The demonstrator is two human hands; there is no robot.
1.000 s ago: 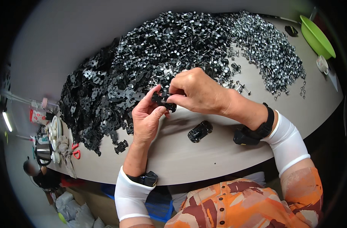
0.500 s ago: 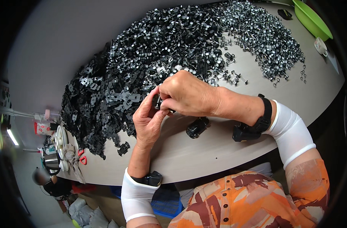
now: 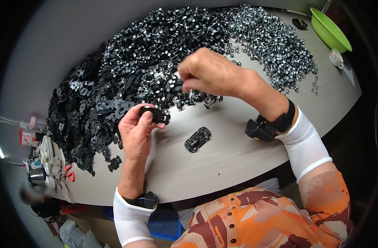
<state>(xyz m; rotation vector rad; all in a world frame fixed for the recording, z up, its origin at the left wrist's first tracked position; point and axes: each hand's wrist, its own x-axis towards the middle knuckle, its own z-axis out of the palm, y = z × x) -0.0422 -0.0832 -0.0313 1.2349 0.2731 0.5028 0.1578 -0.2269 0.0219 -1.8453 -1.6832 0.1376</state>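
Note:
My left hand [image 3: 135,134] holds a black toy car chassis [image 3: 161,117] between thumb and fingers, at the near edge of the heap. Up and to the right, my right hand [image 3: 211,73] hovers over loose wheel axles [image 3: 172,84], its fingers curled together. Whether anything sits in that pinch is hidden. A second toy car chassis [image 3: 198,139] lies on the bare tabletop, underside up with its wheels showing. One more black piece [image 3: 114,163] rests on the table left of my left forearm.
Flat black plastic parts [image 3: 83,113] are heaped at left; shiny wheel axles [image 3: 276,45] spread along the far right. A green basin [image 3: 329,31] and a cup [image 3: 336,58] stand at far right. Red-handled scissors [image 3: 70,173] and a cloth [image 3: 58,169] lie at left, beyond which a person [image 3: 46,206] is visible.
My right hand has parted from the left and moved up over the wheel axles. The left hand keeps the chassis, now more exposed. The whole view has shifted slightly.

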